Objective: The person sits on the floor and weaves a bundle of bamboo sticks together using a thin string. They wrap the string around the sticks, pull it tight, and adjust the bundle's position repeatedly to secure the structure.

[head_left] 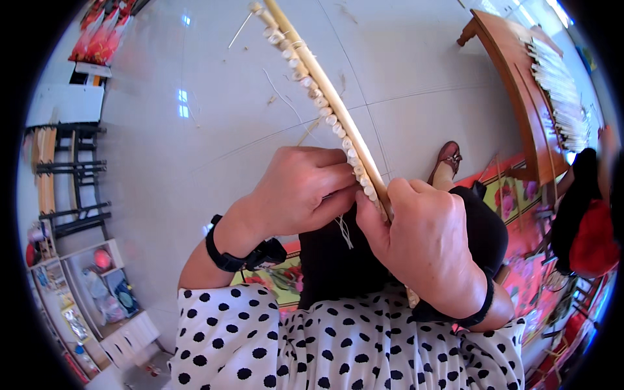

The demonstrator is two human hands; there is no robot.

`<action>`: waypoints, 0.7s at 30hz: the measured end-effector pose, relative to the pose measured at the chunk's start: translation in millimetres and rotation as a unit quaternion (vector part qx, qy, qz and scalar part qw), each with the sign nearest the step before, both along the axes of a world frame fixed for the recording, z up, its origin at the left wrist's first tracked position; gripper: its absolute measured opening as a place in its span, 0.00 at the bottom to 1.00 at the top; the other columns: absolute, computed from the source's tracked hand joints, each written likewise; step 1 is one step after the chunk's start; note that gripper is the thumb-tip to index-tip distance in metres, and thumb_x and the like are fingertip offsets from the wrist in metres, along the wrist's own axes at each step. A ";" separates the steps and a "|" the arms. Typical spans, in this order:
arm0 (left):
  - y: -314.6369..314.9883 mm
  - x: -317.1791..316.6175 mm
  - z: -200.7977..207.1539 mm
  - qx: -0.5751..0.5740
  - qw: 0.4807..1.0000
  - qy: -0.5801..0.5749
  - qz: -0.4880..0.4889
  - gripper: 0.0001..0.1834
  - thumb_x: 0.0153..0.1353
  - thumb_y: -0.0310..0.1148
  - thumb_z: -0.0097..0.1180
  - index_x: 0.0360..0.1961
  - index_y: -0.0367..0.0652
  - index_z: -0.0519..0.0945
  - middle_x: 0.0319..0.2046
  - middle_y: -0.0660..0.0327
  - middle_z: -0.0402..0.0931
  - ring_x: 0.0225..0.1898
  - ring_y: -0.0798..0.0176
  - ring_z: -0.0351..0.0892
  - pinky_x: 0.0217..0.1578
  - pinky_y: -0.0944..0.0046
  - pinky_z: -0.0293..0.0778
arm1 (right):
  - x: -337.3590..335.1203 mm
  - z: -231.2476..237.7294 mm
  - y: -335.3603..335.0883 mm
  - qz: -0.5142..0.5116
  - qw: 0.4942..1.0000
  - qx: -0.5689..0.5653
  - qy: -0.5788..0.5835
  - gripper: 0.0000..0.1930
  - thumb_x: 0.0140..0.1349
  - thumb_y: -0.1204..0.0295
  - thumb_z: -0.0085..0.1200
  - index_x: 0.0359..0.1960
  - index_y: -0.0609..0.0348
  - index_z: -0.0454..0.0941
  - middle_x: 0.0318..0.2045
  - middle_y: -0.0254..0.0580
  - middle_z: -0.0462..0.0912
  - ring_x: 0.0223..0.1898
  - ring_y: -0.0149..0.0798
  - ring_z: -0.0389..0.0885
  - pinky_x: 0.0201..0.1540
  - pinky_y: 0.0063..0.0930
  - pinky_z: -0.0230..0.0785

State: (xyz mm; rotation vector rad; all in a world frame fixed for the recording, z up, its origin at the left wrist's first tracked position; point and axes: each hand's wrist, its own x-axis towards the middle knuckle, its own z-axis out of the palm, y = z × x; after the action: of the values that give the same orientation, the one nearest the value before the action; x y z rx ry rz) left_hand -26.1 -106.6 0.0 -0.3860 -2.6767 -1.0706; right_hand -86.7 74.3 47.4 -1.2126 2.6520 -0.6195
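Note:
A pale stalk mat (320,102), seen edge-on, slants from the top middle down to my hands. Its round cut ends sit in a row beside a long, smooth yellowish stick (338,104). My right hand (422,234) is wrapped round the lower part of this mat, thumb near the last visible ends. Close against its left side is my left hand (305,188), closed in a pinch; what lies between the fingertips is hidden. White thread (343,233) hangs just below the left fingers, over my dark-clad legs.
A wooden table (513,84) at the right bears many pale stalks (559,94). A person in dark and red clothing (595,237) sits at the far right. Shelves (97,292) and folded black frames (75,175) stand left. Thread scraps lie on the tiled floor (195,169).

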 end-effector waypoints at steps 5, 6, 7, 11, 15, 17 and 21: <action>-6.7 -9.8 -5.8 -0.021 0.999 0.045 0.014 0.05 0.49 0.31 0.60 0.29 0.46 0.80 0.22 0.62 0.76 0.24 0.54 0.77 0.23 0.57 0.72 | -6.6 -0.7 -13.8 0.026 0.996 0.039 0.070 0.18 0.57 0.61 0.58 0.16 0.58 0.71 0.13 0.44 0.74 0.13 0.46 0.76 0.16 0.35 0.70; -8.1 -12.6 -8.0 -0.023 0.998 0.052 0.013 0.05 0.50 0.32 0.60 0.29 0.46 0.80 0.22 0.62 0.76 0.25 0.54 0.77 0.23 0.57 0.72 | -8.2 -1.6 -15.6 0.031 0.995 0.045 0.081 0.18 0.57 0.62 0.58 0.16 0.59 0.71 0.13 0.45 0.74 0.13 0.46 0.76 0.16 0.35 0.70; -9.5 -15.6 -5.4 -0.025 0.998 0.061 0.005 0.06 0.47 0.28 0.60 0.29 0.45 0.81 0.24 0.62 0.77 0.24 0.56 0.77 0.22 0.60 0.72 | -11.3 -1.9 -16.3 0.041 0.994 0.047 0.093 0.18 0.58 0.62 0.58 0.16 0.59 0.71 0.13 0.45 0.74 0.13 0.47 0.76 0.16 0.36 0.69; -16.8 -24.8 -11.7 -0.019 0.999 0.049 -0.003 0.05 0.47 0.29 0.60 0.29 0.44 0.80 0.24 0.62 0.76 0.24 0.55 0.77 0.22 0.59 0.72 | -28.2 -2.7 -23.6 0.050 0.996 0.041 0.068 0.19 0.59 0.63 0.57 0.15 0.60 0.70 0.12 0.46 0.73 0.13 0.50 0.75 0.17 0.38 0.68; -24.3 -40.3 -18.9 -0.016 0.999 0.046 -0.011 0.04 0.48 0.29 0.59 0.26 0.43 0.78 0.22 0.61 0.75 0.24 0.55 0.76 0.22 0.58 0.71 | -42.4 -3.8 -33.6 0.046 0.994 0.059 0.074 0.20 0.61 0.63 0.56 0.14 0.61 0.70 0.11 0.48 0.73 0.12 0.52 0.74 0.17 0.40 0.68; -28.8 -47.7 -25.1 0.000 0.998 0.054 -0.023 0.04 0.49 0.29 0.59 0.25 0.43 0.77 0.21 0.61 0.74 0.23 0.54 0.76 0.22 0.58 0.71 | -48.9 -6.5 -37.0 0.052 0.993 0.065 0.081 0.20 0.61 0.63 0.56 0.14 0.61 0.71 0.11 0.49 0.72 0.12 0.52 0.73 0.17 0.40 0.68; -38.6 -60.6 -43.7 0.055 0.994 0.082 -0.053 0.07 0.49 0.29 0.59 0.20 0.41 0.73 0.19 0.60 0.72 0.21 0.53 0.73 0.21 0.57 0.69 | -63.8 -8.6 -44.2 0.078 0.989 0.074 0.099 0.21 0.60 0.63 0.56 0.13 0.61 0.70 0.11 0.48 0.71 0.12 0.52 0.72 0.16 0.40 0.67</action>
State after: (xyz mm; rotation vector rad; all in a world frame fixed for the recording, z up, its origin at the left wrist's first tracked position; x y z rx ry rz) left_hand -86.7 -145.2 -43.7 -0.5739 -2.4652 -1.1562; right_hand -150.5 30.1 38.8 -1.4875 2.6653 -0.2853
